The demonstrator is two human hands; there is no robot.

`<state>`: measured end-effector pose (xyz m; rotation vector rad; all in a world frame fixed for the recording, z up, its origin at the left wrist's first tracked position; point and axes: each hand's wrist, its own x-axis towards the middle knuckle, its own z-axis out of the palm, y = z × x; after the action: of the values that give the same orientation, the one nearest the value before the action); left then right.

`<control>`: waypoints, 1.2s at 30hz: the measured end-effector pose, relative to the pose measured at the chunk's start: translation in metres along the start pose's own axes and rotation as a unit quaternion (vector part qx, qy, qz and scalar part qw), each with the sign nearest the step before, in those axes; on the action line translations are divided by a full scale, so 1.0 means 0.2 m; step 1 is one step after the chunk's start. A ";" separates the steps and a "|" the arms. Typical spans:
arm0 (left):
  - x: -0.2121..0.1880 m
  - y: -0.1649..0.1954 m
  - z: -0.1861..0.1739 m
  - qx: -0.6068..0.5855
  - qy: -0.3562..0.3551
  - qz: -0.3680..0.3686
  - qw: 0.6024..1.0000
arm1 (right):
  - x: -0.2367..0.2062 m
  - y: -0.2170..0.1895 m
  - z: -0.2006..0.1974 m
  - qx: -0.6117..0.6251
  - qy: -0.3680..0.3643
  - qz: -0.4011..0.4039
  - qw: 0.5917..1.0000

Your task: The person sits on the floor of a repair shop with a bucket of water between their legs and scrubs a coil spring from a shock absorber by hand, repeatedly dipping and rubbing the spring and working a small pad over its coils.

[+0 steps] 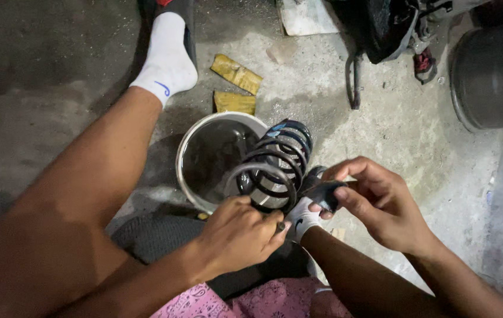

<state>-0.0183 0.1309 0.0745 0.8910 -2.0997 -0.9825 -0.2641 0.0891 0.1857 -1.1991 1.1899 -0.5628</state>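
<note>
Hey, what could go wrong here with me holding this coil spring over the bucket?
The coil spring leans on the white bucket's rim, steadied only by your left hand; it may slip and tip the bucket. Your right hand pinches a dark piece beside the coils, so fingers might get caught. Your socked foot lies just beneath.

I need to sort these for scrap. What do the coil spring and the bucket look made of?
Spring: likely steel with dark, slightly glossy coating; thick round wire with highlights along the coils. Bucket: probably plastic, white and smooth at the thin rim; inside dark, contents unclear. Left hand grips the spring's near end.
</note>
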 end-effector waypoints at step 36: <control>0.10 0.00 -0.13 -0.037 -0.075 -0.030 0.996 | 0.15 -0.03 0.21 -0.328 -0.126 -0.037 0.936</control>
<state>-0.0083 0.1054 0.0929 0.8710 -2.1548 -1.1829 -0.2141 0.0787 0.1758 -1.8254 1.1441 -0.0405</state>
